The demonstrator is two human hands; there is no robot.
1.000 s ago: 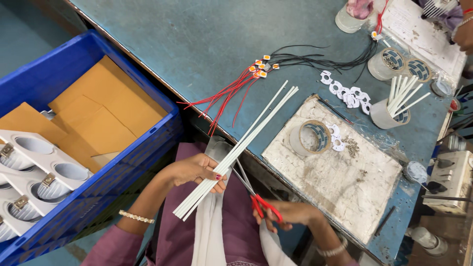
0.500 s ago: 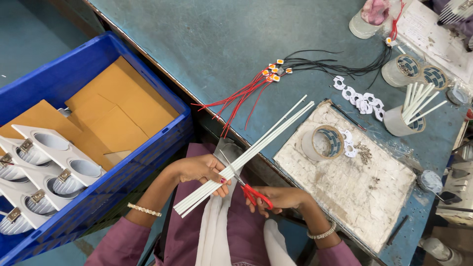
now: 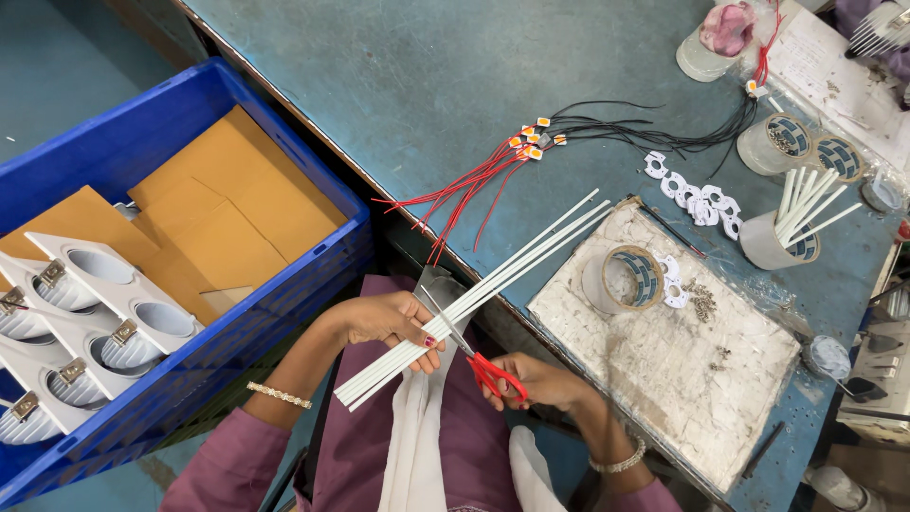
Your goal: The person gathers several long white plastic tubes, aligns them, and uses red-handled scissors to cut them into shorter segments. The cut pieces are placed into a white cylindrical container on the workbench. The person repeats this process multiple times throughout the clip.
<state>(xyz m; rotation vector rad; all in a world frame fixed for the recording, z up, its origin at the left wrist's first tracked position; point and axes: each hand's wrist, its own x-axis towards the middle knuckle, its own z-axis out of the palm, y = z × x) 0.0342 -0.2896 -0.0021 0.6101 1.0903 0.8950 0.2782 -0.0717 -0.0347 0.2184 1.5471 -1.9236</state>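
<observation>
Left hand [image 3: 393,322] closed around a bunch of white tubes [image 3: 474,299], slanting up over the counter [image 3: 379,85] edge. Right hand [image 3: 536,379] gripping red scissors [image 3: 479,360], blades open at the tubes. Best to keep the bunch tight and even, fingers away from blades.

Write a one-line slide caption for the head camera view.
Left hand grips a bundle of white tubes while the right hand works red-handled scissors beside a blue crate.
</observation>
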